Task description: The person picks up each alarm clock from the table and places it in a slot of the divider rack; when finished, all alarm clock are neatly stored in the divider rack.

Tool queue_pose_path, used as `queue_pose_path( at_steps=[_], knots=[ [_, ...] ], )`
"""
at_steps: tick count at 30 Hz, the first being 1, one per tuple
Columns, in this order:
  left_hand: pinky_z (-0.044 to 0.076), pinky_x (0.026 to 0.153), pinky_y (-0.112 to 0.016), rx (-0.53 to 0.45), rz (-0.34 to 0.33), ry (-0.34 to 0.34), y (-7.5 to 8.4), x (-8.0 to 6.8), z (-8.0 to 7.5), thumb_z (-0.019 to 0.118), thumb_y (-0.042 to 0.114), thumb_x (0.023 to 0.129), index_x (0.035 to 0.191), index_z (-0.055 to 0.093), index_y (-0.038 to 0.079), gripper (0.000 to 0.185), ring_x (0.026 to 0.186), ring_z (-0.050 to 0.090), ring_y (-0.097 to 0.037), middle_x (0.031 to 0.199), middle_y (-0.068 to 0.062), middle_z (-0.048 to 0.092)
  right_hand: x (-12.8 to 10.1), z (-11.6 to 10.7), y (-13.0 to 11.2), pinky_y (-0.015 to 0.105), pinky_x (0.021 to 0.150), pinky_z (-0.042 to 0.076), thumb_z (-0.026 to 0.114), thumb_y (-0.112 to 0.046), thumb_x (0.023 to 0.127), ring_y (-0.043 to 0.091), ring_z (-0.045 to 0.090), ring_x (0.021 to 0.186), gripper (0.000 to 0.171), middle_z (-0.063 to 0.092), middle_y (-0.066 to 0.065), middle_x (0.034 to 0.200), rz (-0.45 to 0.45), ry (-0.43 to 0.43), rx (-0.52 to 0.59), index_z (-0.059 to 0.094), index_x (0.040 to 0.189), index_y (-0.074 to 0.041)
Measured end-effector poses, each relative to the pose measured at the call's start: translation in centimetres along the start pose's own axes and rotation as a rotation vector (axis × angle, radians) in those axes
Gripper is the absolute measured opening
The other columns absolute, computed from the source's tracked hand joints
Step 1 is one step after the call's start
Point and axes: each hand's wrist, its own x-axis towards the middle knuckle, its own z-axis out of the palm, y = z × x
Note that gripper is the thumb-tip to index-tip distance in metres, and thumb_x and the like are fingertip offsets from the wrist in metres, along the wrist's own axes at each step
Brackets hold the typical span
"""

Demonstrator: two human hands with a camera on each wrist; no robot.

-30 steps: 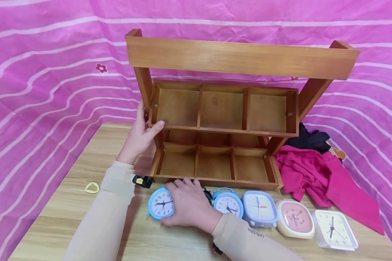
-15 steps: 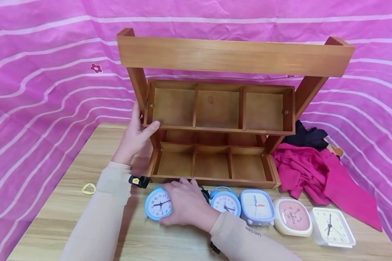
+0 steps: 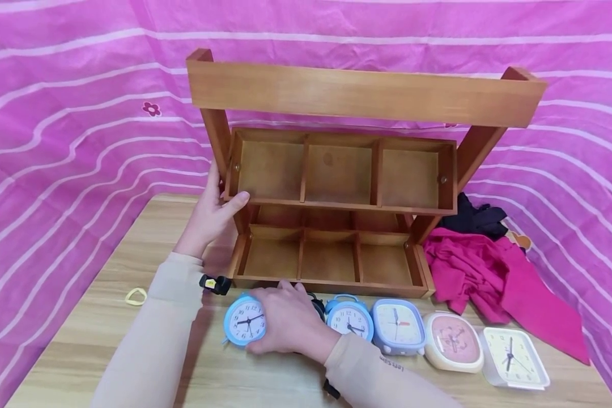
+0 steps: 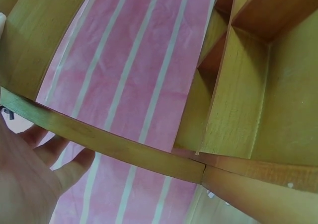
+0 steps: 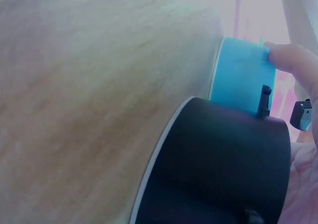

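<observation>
A two-tier wooden shelf (image 3: 336,204) with divided trays stands mid-table in the head view. My left hand (image 3: 211,218) grips its left side, thumb in front and fingers behind; the left wrist view shows these fingers (image 4: 74,169) by a wooden bar. In front of the shelf's left end, my right hand (image 3: 288,320) grips a round light-blue alarm clock (image 3: 245,321) by its right side. The right wrist view has a digit on the blue clock's casing (image 5: 243,75). A black alarm clock (image 5: 213,159) lies near that palm, mostly hidden by the hand in the head view.
Rightward stand another blue alarm clock (image 3: 350,323), a lavender clock (image 3: 399,327), a pink-faced clock (image 3: 454,341) and a white square clock (image 3: 515,358). Magenta cloth (image 3: 479,272) and black cloth (image 3: 479,218) lie right of the shelf. A yellow band (image 3: 135,296) lies left.
The head view has shifted slightly. Both hands keep their places on the shelf and the blue alarm clock.
</observation>
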Motion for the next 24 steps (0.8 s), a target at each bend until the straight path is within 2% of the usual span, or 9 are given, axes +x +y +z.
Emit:
queue_pose_path(
  at_steps=[4,9,13,16,19,21,24],
  knots=[
    [0.041,0.112,-0.064,0.002,0.000,-0.012,0.0,0.0,0.1,0.073,0.029,0.099,0.166,0.009,0.044,0.094,0.146,0.041,-0.034,0.169,-0.003,0.029,-0.1,0.3,0.0,0.031,0.078,0.039,0.092,-0.062,0.065,0.014,0.050,0.099,0.093,0.069,-0.016,0.124,0.012,-0.004,0.013,0.061,0.145,-0.025],
    [0.041,0.111,-0.065,0.018,-0.003,-0.015,0.2,0.0,-0.1,0.071,0.030,0.100,0.166,0.007,0.044,0.094,0.146,0.041,-0.036,0.169,-0.004,0.028,-0.1,0.2,-0.4,0.030,0.075,0.037,0.092,-0.060,0.064,0.013,0.049,0.097,0.092,0.069,-0.017,0.125,-0.003,0.005,0.011,0.061,0.144,-0.025],
    [0.041,0.111,-0.066,0.020,-0.005,-0.018,0.3,-0.1,-0.4,0.071,0.030,0.100,0.166,0.007,0.046,0.094,0.147,0.039,-0.037,0.169,-0.003,0.026,-0.1,-0.2,-0.7,0.032,0.079,0.040,0.091,-0.062,0.065,0.012,0.050,0.100,0.092,0.068,-0.017,0.125,-0.024,0.010,0.018,0.060,0.144,-0.026],
    [0.040,0.112,-0.066,0.025,-0.003,-0.025,0.2,0.0,-0.5,0.071,0.030,0.100,0.166,0.006,0.046,0.093,0.148,0.038,-0.036,0.170,-0.002,0.025,0.0,-0.5,-0.7,0.041,0.091,0.047,0.089,-0.064,0.066,0.013,0.052,0.105,0.092,0.068,-0.017,0.125,-0.021,0.015,0.015,0.059,0.144,-0.028],
    [0.041,0.112,-0.065,0.027,0.005,-0.027,0.2,0.0,-0.4,0.071,0.028,0.100,0.166,0.007,0.045,0.093,0.147,0.039,-0.036,0.169,-0.003,0.026,-0.1,-0.8,-0.7,0.046,0.097,0.048,0.089,-0.065,0.066,0.013,0.053,0.106,0.092,0.069,-0.016,0.125,-0.024,0.026,0.014,0.060,0.143,-0.027],
    [0.041,0.111,-0.065,0.028,0.010,-0.028,0.1,0.0,-0.3,0.070,0.026,0.101,0.167,0.007,0.044,0.093,0.147,0.039,-0.037,0.169,-0.003,0.027,-0.1,-1.0,-0.7,0.043,0.097,0.049,0.090,-0.065,0.065,0.012,0.053,0.104,0.091,0.069,-0.016,0.123,-0.029,0.037,0.014,0.060,0.143,-0.027],
    [0.041,0.111,-0.066,0.029,0.006,-0.032,0.2,0.0,-0.2,0.070,0.025,0.101,0.167,0.006,0.044,0.094,0.147,0.039,-0.037,0.169,-0.003,0.026,-0.1,-1.2,-0.7,0.035,0.089,0.048,0.090,-0.065,0.064,0.010,0.050,0.097,0.090,0.070,-0.016,0.120,-0.040,0.054,0.016,0.061,0.141,-0.027]
  ],
)
